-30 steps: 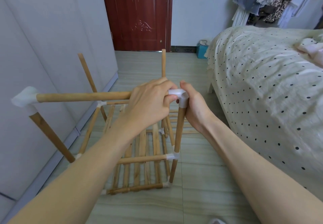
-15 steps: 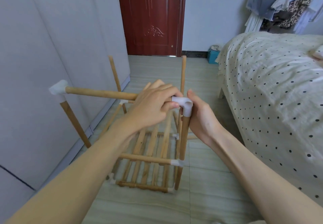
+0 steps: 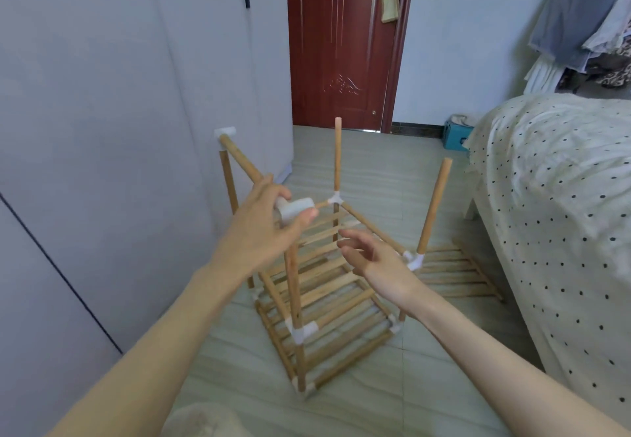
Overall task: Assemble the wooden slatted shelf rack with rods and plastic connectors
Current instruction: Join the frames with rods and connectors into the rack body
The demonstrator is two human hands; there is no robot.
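Bedroom floor (image 3: 392,177), half-built rack (image 3: 321,286) standing between wardrobe (image 3: 119,129) and bed (image 3: 563,197).

Since a second ago the right hand (image 3: 370,255) has let go of the white corner connector (image 3: 295,209) and hangs beside the rack, fingers spread; the left hand's (image 3: 264,228) grip is clamped on that connector atop the near post, so this joint looks seated. Two far rods (image 3: 338,156) stand uncapped. A spare slatted panel (image 3: 450,272) lies by the bed; room is tight there, freer toward the door (image 3: 338,44).

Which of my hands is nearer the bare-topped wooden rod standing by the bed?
Right. The right hand hovers open just left of that rod; the left hand is farther left, pinching a white plastic connector.
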